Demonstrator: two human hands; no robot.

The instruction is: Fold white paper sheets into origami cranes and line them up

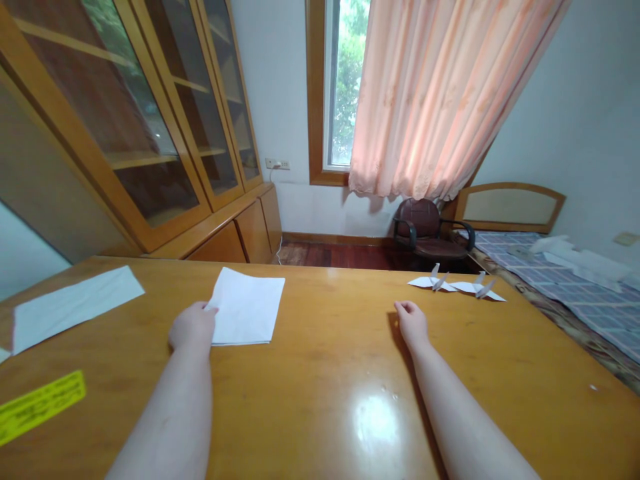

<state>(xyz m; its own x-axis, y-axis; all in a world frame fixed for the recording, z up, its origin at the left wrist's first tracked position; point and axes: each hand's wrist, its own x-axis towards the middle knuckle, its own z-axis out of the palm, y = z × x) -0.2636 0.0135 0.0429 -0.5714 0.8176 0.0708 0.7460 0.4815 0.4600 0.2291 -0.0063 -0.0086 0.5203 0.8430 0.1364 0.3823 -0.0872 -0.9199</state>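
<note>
Left hand (193, 327): fingertips pinching left edge of white, squarish paper stack (246, 308), apparently steadying it just rightward of them | Right hand (414, 325): fingers curled closed, nothing visible between | two white folded-paper birds (424, 282) beyond right fingertips, perhaps placed there to spare their folds

I can see the left hand (194, 327) pinching the edge of the white paper (250, 310) on the shiny desk (320, 373), and the right hand (414, 324), all curled up, is near two little white paper birds (467, 287).
</note>
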